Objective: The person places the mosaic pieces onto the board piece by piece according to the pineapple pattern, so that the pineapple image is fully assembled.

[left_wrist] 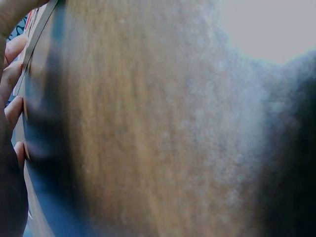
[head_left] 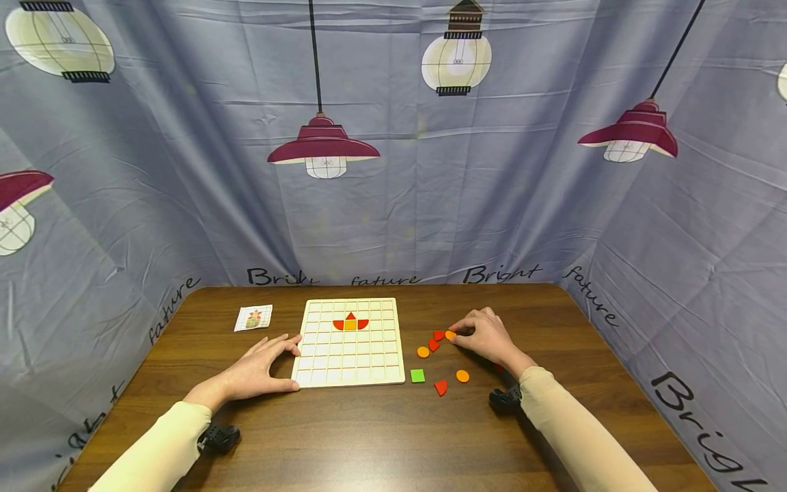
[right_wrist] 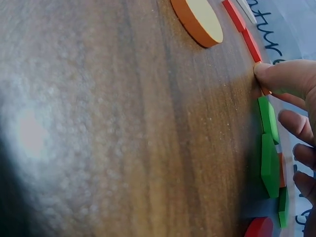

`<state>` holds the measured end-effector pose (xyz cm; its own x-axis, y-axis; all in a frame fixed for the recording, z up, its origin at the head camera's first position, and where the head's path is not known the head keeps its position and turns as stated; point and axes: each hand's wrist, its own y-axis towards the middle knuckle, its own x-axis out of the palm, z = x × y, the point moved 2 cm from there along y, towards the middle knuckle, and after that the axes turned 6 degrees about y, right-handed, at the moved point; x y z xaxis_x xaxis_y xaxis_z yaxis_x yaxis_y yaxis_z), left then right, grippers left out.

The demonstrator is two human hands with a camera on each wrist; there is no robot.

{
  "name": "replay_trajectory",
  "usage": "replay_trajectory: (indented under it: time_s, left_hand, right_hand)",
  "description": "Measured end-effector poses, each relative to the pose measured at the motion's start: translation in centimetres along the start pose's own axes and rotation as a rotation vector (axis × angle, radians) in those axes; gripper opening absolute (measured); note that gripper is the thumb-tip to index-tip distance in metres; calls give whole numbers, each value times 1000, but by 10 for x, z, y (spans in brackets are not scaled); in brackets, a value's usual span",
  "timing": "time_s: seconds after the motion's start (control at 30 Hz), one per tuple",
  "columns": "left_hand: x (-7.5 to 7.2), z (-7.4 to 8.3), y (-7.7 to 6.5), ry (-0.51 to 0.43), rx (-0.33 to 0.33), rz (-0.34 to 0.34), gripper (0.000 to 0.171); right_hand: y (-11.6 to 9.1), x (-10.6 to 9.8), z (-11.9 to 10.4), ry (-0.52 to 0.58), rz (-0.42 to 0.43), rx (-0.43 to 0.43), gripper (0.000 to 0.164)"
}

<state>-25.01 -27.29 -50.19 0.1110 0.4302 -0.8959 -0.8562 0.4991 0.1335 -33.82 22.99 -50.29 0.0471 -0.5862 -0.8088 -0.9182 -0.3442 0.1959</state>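
A cream gridded board [head_left: 347, 355] lies on the table, bearing an orange square, a small red triangle and two red quarter-round pieces in its upper part. My left hand [head_left: 261, 365] rests at the board's left edge, thumb near the lower corner and fingers spread higher up. To the right of the board, my right hand [head_left: 488, 338] pinches an orange disc [head_left: 451, 335] between thumb and fingers at table level. Close to it lie two red pieces [head_left: 434, 345] and another orange disc [head_left: 423, 352]. Green pieces [right_wrist: 269, 165] sit beneath the right hand's other fingers in the right wrist view.
A green square [head_left: 417, 376], a red piece [head_left: 440, 387] and an orange disc [head_left: 462, 376] lie nearer the front. A small card with a pineapple-like pattern [head_left: 253, 318] lies left of the board. A printed curtain [head_left: 393, 225] hangs behind the wooden table [head_left: 381, 437].
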Motion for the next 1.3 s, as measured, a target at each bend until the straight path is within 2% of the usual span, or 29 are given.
replay_trajectory:
  time_s: [0.17, 0.27, 1.0, 1.3]
  left_hand:
    - [0, 0, -2, -13, 15, 22, 52]
    - [1, -1, -1, -12, 5, 12, 52]
    - [0, -2, 2, -2, -12, -19, 54]
    - [0, -3, 0, -1, 2, -1, 53]
  right_hand:
    - [1, 0, 0, -15, -4, 10, 20]
    - [2, 1, 1, -21, -3, 11, 19]
    - [6, 4, 0, -69, 25, -79, 11]
    - [11, -3, -1, -56, 31, -24, 12]
